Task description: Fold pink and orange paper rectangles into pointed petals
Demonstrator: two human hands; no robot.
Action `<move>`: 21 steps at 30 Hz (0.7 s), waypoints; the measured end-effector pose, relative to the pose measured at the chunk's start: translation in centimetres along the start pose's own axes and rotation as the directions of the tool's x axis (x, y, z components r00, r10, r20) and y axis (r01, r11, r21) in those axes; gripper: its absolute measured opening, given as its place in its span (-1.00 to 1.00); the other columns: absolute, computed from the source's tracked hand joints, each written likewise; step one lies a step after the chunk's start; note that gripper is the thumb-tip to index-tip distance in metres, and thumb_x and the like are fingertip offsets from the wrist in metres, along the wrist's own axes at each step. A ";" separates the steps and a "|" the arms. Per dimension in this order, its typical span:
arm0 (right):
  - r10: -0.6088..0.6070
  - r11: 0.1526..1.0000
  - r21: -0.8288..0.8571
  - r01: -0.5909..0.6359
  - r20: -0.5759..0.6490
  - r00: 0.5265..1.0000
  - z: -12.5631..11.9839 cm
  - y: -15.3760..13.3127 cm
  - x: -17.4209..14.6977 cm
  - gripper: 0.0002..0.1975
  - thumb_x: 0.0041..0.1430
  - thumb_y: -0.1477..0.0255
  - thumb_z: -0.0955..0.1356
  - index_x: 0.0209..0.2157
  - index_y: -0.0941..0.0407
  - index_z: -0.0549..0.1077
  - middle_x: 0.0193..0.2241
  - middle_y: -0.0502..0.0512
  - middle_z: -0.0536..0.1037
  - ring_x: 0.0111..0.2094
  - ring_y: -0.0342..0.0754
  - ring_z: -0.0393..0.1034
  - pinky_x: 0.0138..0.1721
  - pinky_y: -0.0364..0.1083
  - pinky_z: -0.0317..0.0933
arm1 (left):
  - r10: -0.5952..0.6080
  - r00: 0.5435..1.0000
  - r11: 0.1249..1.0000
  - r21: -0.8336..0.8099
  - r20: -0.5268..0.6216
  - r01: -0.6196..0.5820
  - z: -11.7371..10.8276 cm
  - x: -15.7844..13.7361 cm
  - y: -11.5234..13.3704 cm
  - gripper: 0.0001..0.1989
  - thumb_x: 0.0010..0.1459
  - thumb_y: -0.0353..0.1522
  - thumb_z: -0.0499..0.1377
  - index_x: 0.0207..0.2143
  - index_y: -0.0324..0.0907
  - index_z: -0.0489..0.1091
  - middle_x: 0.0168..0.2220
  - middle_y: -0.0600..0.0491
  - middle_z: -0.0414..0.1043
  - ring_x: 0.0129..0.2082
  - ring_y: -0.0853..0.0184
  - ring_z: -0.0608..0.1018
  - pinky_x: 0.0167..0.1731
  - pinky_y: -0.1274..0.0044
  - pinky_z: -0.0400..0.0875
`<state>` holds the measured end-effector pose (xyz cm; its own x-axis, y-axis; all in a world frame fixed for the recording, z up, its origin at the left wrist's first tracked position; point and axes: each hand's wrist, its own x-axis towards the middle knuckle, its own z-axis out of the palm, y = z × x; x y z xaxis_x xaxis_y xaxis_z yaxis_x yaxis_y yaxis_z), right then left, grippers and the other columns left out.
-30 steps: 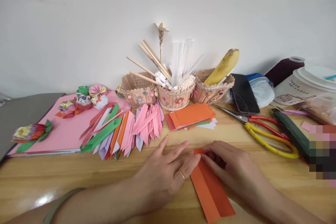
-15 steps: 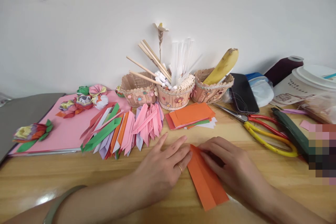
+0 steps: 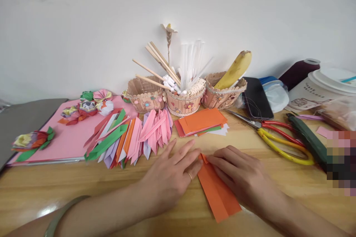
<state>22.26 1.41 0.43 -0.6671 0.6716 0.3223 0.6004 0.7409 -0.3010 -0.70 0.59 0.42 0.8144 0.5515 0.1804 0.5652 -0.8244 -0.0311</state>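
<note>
An orange strip of paper (image 3: 217,192) lies at a slant on the table, with a crease running down its length. My right hand (image 3: 243,172) has its fingers closed on the upper right corner of the strip, where a small flap is turned over. Flat on the table to the left, my left hand (image 3: 175,176) has its fingers spread, and the thumb side touches the strip's upper left edge. A stack of coloured paper slips (image 3: 204,120), orange on top, sits just beyond both hands.
Folded paper pieces (image 3: 130,137) lie left of the stack, beside a pink sheet (image 3: 69,139) bearing paper flowers (image 3: 30,140). Decorated baskets (image 3: 183,103) with sticks, straws and a banana (image 3: 235,68) line the wall. Scissors (image 3: 258,124) and a phone (image 3: 258,98) are at right.
My right fingertips have moved slightly left and folded the strip's upper right corner over into a small flap. My left hand has stayed nearly in place.
</note>
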 end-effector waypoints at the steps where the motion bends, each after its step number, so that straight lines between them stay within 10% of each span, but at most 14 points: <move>1: -0.012 1.000 -0.003 0.012 0.008 1.000 0.0 0.0 0.0 -0.77 0.31 0.53 0.16 -0.19 0.19 0.43 -0.35 0.15 0.45 -0.31 -0.04 0.32 -0.35 -0.07 0.30 | 0.013 1.000 1.000 0.000 0.006 -0.013 0.0 0.0 0.0 -0.59 0.29 -0.47 -0.08 0.18 -0.31 0.12 0.20 -0.09 0.16 0.27 0.04 -0.01 0.14 0.06 0.03; 21: -0.035 0.998 -0.054 0.038 0.055 0.998 -0.7 -0.4 0.2 -0.73 0.29 0.55 0.13 -0.14 0.19 0.40 -0.32 0.19 0.46 -0.31 -0.01 0.35 -0.34 -0.04 0.36 | 0.088 0.996 0.996 0.016 -0.033 -0.087 0.3 0.2 -0.5 -0.61 0.30 -0.45 -0.10 0.16 -0.37 0.15 0.18 -0.09 0.22 0.24 0.08 0.13 0.12 0.21 0.13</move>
<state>22.15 1.26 1.25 -0.7108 0.6442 0.2824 0.5980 0.7648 -0.2396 -0.84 1.16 0.17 0.8560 0.4728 0.2092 0.4942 -0.8671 -0.0621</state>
